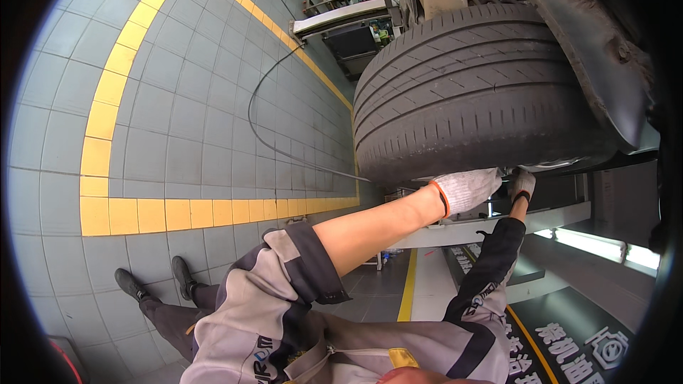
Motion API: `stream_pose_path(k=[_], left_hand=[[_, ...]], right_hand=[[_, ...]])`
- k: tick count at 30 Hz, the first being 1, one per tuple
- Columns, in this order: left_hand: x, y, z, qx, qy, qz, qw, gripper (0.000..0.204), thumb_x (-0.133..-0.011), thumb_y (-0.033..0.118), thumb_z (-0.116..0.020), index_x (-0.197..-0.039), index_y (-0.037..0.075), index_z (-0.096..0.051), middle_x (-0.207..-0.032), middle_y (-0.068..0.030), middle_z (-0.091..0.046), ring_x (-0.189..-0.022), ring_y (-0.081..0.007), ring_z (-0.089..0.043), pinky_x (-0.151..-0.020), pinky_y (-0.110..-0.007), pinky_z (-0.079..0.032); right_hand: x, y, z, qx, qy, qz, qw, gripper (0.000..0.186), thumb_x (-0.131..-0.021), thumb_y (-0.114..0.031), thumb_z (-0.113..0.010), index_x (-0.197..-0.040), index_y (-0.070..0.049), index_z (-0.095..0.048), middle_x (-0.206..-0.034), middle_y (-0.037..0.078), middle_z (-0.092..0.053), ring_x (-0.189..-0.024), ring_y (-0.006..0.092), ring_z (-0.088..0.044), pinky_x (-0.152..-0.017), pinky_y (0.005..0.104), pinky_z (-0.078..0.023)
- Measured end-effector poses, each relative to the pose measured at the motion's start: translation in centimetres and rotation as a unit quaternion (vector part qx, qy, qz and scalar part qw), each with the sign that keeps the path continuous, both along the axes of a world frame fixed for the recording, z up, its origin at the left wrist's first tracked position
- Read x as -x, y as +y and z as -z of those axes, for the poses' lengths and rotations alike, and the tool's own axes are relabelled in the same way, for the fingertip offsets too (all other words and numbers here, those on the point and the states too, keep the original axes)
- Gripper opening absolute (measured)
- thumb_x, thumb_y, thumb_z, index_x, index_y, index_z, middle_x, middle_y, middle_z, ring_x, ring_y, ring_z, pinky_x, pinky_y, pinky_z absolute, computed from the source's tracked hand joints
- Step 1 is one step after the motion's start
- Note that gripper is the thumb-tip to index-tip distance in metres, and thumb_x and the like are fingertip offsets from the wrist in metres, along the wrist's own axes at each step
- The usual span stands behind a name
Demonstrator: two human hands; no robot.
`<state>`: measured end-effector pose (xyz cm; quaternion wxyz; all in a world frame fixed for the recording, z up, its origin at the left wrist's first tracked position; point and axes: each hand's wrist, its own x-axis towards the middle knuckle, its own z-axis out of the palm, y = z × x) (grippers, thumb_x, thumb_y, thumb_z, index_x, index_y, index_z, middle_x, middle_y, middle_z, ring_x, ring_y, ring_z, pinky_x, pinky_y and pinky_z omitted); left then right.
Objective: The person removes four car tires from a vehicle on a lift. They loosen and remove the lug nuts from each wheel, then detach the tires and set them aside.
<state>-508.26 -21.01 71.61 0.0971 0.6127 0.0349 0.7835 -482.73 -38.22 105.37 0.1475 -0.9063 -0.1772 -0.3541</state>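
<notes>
A large black car tyre fills the upper right, its tread toward me and the wheel's outer side facing down the picture. Up against that side is my left hand, in a whitish knit glove with an orange cuff. Its fingers look curled and closed, their tips partly hidden. Just to its right sits my right hand, gloved too and closed. A small metallic part shows between the two hands, too small and shaded to name. What each hand grips is hidden.
Behind the tyre hangs a dark, dirt-caked wheel-arch liner. White lift beams stretch out beyond it. A black hose curves over the grey tiled floor, marked by a yellow border. Lit tubes are at right.
</notes>
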Motion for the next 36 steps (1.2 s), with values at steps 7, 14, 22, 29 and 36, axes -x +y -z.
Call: stream_pose_path(k=[7,14,22,29,36], left_hand=[[0.0,-0.3,-0.3,0.041,0.051,0.171,0.983,0.016,-0.103,0.018,-0.062,-0.107,0.005,-0.07,-0.097,-0.0119,-0.073,-0.104,-0.0293,-0.075,-0.095,-0.044,-0.06],[-0.2,-0.7,0.2,0.067,0.031,0.134,0.988,0.036,-0.104,0.022,-0.062,-0.133,0.007,-0.076,-0.127,-0.0134,-0.078,-0.125,-0.0326,-0.073,-0.114,-0.048,-0.056],[-0.3,-1.5,0.1,0.035,0.121,0.1,0.987,0.038,-0.106,0.026,-0.062,-0.137,0.009,-0.076,-0.139,-0.0097,-0.076,-0.136,-0.0304,-0.069,-0.121,-0.051,-0.052],[-0.1,-1.3,-0.1,0.044,0.118,0.158,0.979,0.039,-0.107,0.024,-0.061,-0.14,0.01,-0.075,-0.143,-0.0106,-0.074,-0.14,-0.0315,-0.067,-0.124,-0.053,-0.049],[0.8,-0.3,0.2,0.09,0.045,0.105,0.989,0.029,-0.103,0.028,-0.064,-0.122,0.012,-0.078,-0.128,-0.0104,-0.077,-0.127,-0.0351,-0.072,-0.111,-0.054,-0.055]], right_hand=[[0.2,-0.9,-1.2,0.664,-0.24,0.302,0.64,0.032,-0.087,-0.024,-0.089,-0.118,-0.013,-0.085,-0.121,0.013,-0.084,-0.117,0.0322,-0.079,-0.1,0.0427,-0.063],[-4.3,-3.6,-2.9,0.63,-0.329,0.239,0.662,0.029,-0.097,-0.024,-0.08,-0.124,-0.015,-0.085,-0.134,0.01,-0.082,-0.128,0.0298,-0.076,-0.105,0.0422,-0.061],[-2.1,-1.5,-1.9,0.512,-0.252,0.233,0.787,0.029,-0.097,-0.024,-0.079,-0.124,-0.013,-0.085,-0.134,0.011,-0.082,-0.128,0.031,-0.075,-0.105,0.0429,-0.061],[-0.4,-0.5,-1.3,0.458,-0.235,0.231,0.825,0.029,-0.098,-0.025,-0.077,-0.123,-0.013,-0.084,-0.133,0.012,-0.082,-0.129,0.0321,-0.075,-0.106,0.0436,-0.061],[1.1,-0.3,-1.0,0.362,-0.217,0.221,0.879,0.029,-0.099,-0.025,-0.076,-0.123,-0.012,-0.084,-0.133,0.013,-0.082,-0.129,0.0331,-0.075,-0.106,0.0443,-0.061]])
